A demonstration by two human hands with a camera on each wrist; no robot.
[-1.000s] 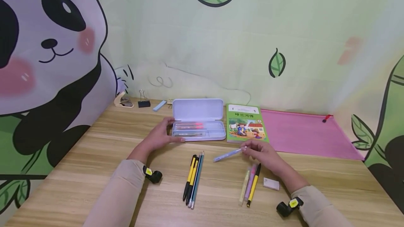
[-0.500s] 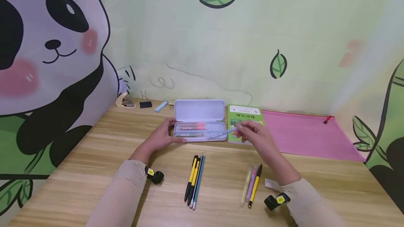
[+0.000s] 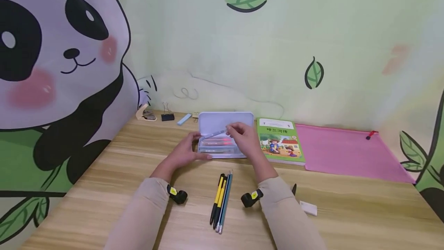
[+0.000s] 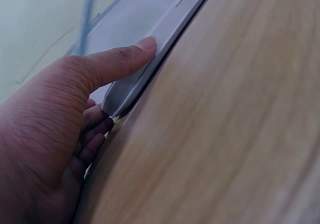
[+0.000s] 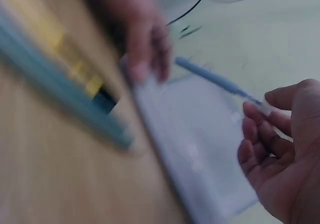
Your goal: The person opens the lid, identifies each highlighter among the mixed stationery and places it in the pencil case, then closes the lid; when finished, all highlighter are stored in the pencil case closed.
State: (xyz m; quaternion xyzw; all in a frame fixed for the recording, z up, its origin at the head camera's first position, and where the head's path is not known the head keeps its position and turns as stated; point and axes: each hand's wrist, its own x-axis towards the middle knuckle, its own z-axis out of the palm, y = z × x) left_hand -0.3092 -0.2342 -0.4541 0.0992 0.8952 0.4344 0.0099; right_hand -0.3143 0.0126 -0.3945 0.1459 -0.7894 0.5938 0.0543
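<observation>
My right hand [image 3: 244,138] pinches one end of a light blue pen [image 3: 213,134] between thumb and fingertips. The pen hangs tilted above an open white pencil case [image 3: 226,120], clear of it in the right wrist view. Holding the case by its left end is my left hand [image 3: 185,152], its thumb [image 4: 122,63] along the front wall and the other fingers round the end. Inside the case lie pens with reddish ends [image 3: 218,142] and a slim pen or pencil [image 3: 216,151] in the front compartment. My right hand hides the case's right part.
Yellow-black pens [image 3: 218,200] and blue-green pencils [image 3: 225,203] lie in front of the case. A green book [image 3: 280,140] and pink pouch [image 3: 347,153] are at right, an eraser [image 3: 308,208] nearer. A stapler-like item [image 3: 145,113], binder clip [image 3: 168,117] and blue strip [image 3: 184,119] stand behind.
My right hand has carried the light blue pen from the table, up and leftward over the pencil case. My left hand stays at the case's left end. The head view has shifted slightly.
</observation>
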